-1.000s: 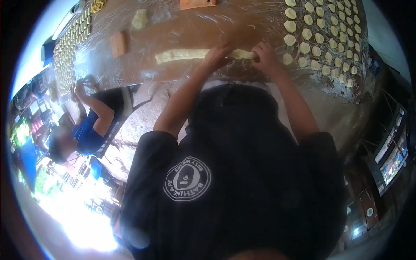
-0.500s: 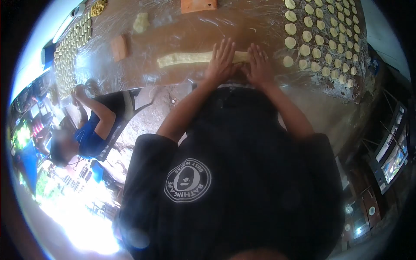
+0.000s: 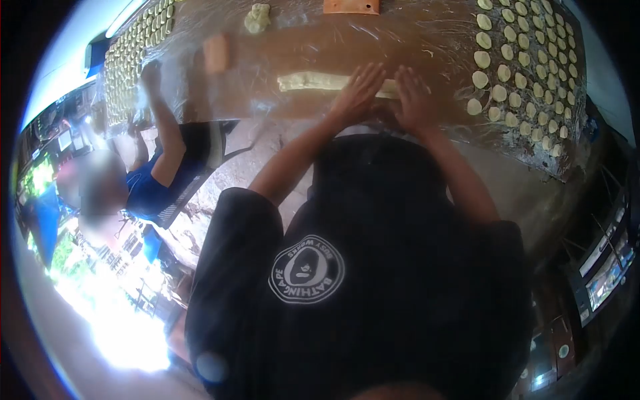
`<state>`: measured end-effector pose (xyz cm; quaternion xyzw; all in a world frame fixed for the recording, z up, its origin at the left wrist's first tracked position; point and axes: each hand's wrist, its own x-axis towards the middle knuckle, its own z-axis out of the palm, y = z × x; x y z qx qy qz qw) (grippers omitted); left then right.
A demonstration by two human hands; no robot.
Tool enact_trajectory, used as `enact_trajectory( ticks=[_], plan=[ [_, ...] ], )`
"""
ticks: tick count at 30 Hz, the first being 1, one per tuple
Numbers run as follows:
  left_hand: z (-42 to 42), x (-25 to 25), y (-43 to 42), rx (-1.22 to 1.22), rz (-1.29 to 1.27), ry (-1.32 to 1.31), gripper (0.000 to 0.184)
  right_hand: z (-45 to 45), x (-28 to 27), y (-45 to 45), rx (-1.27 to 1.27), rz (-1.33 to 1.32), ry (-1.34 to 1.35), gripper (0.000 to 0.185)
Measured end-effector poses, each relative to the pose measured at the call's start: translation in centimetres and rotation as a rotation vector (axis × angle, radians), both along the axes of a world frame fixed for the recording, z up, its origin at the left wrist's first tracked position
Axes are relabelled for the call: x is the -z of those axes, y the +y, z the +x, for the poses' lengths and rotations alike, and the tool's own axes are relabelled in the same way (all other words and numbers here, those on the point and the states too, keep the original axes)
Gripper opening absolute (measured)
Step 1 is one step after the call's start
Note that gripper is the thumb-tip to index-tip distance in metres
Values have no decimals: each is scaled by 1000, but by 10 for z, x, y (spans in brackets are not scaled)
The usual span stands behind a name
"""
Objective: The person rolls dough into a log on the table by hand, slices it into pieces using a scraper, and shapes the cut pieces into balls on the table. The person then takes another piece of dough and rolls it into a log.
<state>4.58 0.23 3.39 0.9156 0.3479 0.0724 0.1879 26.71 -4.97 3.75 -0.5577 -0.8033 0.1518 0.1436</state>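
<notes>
A long pale dough log (image 3: 310, 82) lies across the brown table, its left end bare and its right part under my hands. My left hand (image 3: 359, 95) rests flat on the log near its middle, fingers stretched out. Close beside it, my right hand (image 3: 415, 105) is laid palm down over the right part, also with fingers extended. Both thumbs point inward, and the dough under the palms is hidden.
Rows of flat dough rounds (image 3: 499, 93) cover the table's right end, and more dough pieces (image 3: 127, 83) fill the left end. A dough lump (image 3: 257, 19), an orange block (image 3: 215, 53) and another orange block (image 3: 351, 6) lie farther back. A co-worker (image 3: 157, 180) in blue is at left.
The whole view has shifted, so the table's contents appear farther right. My hands stay flat on the dough log. The co-worker's arm has reached farther over the table.
</notes>
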Motion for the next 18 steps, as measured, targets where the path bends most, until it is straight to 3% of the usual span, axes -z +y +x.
enact_trajectory(
  ticks=[3, 6, 11, 15, 18],
  plan=[
    [-18, 9, -1, 27, -25, 147, 91, -14, 2, -5, -16, -20, -80, 79],
    [-28, -3, -1, -128, -7, 17, 89, -31, -1, 2, 48, 19, -90, 80],
    [-60, 12, 8, -2, 46, 137, 85, -51, 10, 5, 88, 22, -74, 78],
    [-66, 5, 23, -30, -48, -198, 70, -65, -7, 14, 124, -33, 126, 79],
    [-43, 4, 31, -47, -210, -173, 70, -54, 3, 34, 51, -196, 125, 78]
  ],
)
